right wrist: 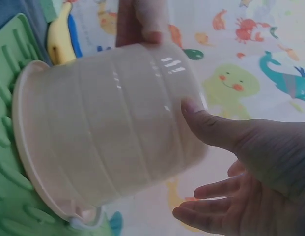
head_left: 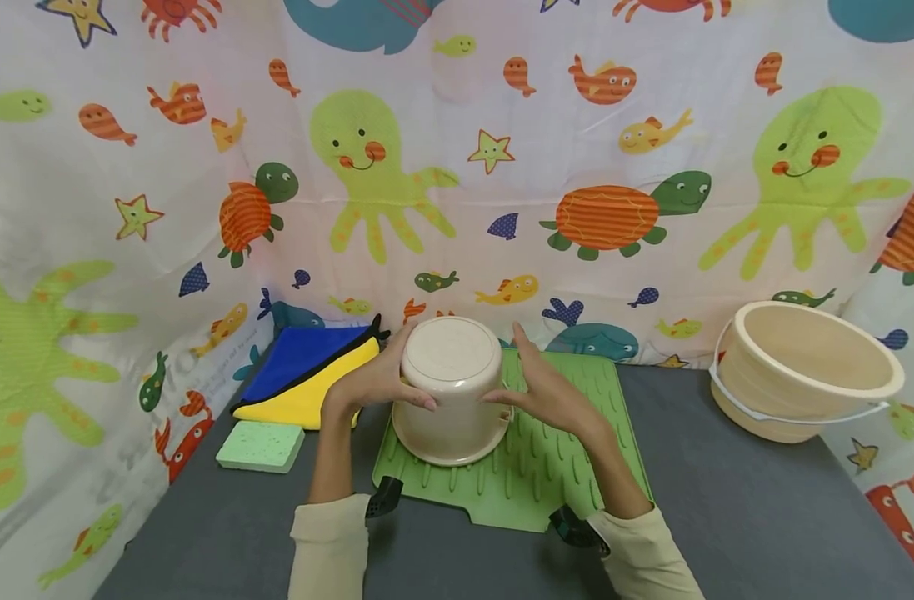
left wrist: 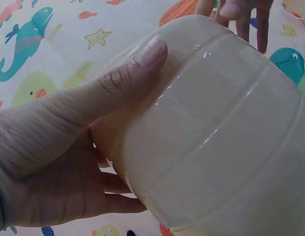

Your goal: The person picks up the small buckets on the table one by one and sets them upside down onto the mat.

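An upside-down beige bucket rests with its rim on a ribbed green drying mat. My left hand grips it near the upturned base; in the left wrist view the thumb lies along the bucket wall and the fingers go behind it. On the other side is my right hand, its thumb at the wall near the base. The right wrist view shows this hand's fingers spread and apart from the bucket. What lies under the bucket is hidden.
A second beige bucket with a white handle stands upright at the right. Left of the mat lie a folded blue and yellow cloth and a pale green sponge. A sea-animal print curtain hangs behind the dark table.
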Available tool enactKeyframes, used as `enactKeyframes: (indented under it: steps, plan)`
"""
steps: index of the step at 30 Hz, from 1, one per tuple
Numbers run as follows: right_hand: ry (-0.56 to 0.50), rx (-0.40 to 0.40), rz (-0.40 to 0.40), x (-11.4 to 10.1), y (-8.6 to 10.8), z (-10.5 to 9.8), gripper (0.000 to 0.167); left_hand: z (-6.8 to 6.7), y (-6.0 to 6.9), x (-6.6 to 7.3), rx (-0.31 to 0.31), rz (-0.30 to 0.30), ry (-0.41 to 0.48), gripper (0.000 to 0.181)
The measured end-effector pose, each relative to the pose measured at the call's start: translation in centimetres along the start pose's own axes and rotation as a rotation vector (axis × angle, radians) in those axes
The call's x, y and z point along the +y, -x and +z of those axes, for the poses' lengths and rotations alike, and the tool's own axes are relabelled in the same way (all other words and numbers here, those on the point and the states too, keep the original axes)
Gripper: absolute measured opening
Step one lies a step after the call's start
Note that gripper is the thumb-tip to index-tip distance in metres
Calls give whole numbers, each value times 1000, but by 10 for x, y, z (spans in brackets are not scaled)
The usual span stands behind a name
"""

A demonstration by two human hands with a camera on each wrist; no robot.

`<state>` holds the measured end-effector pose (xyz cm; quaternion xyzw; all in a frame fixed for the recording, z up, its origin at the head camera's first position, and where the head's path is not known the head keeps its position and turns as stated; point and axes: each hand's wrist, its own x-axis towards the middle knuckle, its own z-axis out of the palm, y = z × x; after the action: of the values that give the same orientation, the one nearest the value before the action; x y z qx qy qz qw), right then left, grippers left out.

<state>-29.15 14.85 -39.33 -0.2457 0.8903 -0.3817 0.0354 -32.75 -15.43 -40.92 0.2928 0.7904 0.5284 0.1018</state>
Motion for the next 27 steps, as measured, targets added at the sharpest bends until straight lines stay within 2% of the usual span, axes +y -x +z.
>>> enactKeyframes:
  steps: [6,12,17,23,27]
  plan:
    - [35,43,22,3,13,-28,117,-2,-1,-1,-11,12,-3,126]
    - [65,127,96,13,35,-65,113,-2,0,-3,-22,12,-12,122]
    - [68,219,137,23,53,-90,112,-3,1,-3,-25,25,5,117]
    - [91,342,168,39,73,-114,110,-4,1,-4,-6,-8,-9,121]
    - [124,440,183,53,85,-128,104,-1,-1,-5,-16,-5,12,120]
